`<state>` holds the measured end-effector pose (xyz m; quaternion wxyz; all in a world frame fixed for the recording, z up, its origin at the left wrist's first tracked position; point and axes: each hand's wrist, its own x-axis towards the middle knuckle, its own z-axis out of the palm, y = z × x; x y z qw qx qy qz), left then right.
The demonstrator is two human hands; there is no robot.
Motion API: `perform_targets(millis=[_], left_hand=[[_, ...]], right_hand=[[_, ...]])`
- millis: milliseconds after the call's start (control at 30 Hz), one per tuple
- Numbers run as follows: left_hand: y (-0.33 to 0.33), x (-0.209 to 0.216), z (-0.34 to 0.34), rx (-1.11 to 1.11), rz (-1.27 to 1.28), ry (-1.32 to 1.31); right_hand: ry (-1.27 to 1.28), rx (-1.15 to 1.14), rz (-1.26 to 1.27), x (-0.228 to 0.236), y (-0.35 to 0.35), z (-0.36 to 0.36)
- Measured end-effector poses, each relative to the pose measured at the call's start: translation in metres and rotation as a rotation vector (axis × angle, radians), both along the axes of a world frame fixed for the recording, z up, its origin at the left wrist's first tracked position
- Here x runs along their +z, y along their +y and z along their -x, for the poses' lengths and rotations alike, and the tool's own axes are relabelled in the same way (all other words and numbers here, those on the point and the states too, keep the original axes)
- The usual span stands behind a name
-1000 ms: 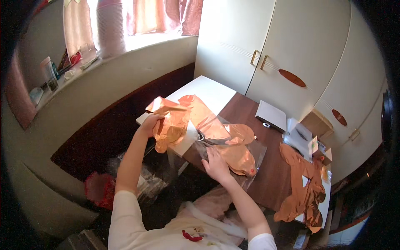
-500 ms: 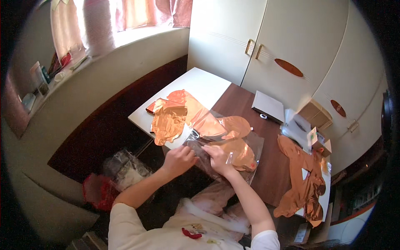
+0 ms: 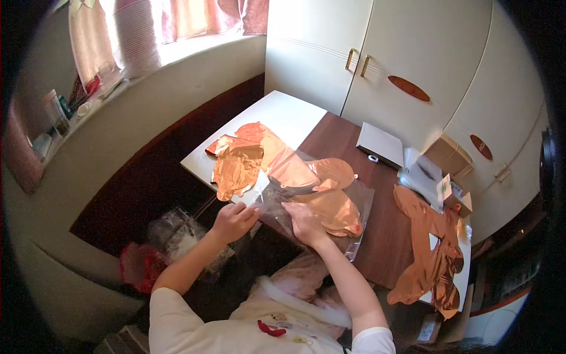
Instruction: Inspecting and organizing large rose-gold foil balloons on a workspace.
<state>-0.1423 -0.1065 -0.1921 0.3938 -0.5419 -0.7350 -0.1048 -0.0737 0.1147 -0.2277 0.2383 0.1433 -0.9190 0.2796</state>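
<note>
A hard tug by the left hand [image 3: 234,224], its grip pinching the clear bag [image 3: 272,205] at twelve-to-two o'clock, could drag orange foil [image 3: 333,207] off the tabletop [image 3: 378,248]; whether the right hand [image 3: 306,225] grasps or merely presses, I cannot tell. Crumpled foil [image 3: 237,168] crowds the left hand's twelve o'clock.

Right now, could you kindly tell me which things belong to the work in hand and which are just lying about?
Seemingly in use:
clear plastic bag
orange foil overlapping it

Seemingly lying about:
second orange foil, untouched
small white ring
brown carton
red bundle
</note>
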Motion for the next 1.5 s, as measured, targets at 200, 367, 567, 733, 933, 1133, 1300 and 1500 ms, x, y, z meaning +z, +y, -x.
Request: perform_targets(millis=[200,367,567,733,933,1133,1300,1500], left_hand=[[-0.029,0.009,0.004,0.008,-0.024,-0.033],[-0.054,0.009,0.009,-0.034,-0.107,-0.277],[-0.06,-0.004,0.092,0.586,-0.188,-0.632],[-0.019,0.029,0.159,0.598,-0.196,-1.47],[-0.006,0.027,0.166,0.608,-0.269,-1.634],[0.009,0.01,0.177,0.737,-0.131,-1.511],[0.027,0.005,0.183,0.928,0.014,-1.313],[-0.001,0.003,0.161,0.439,-0.395,-1.253]], right_hand=[[-0.034,0.014,0.059,0.003,0.006,-0.003],[-0.016,0.058,0.047,0.017,0.001,-0.008],[-0.117,0.093,-0.263,0.047,-0.016,-0.032],[-0.114,0.203,-0.234,0.072,-0.029,-0.056],[0.061,-0.042,-0.309,0.097,0.0,-0.074],[0.027,-0.096,-0.301,0.086,0.028,-0.079],[0.104,-0.138,-0.311,0.085,0.027,-0.078],[0.107,-0.176,-0.562,0.085,0.023,-0.066]])
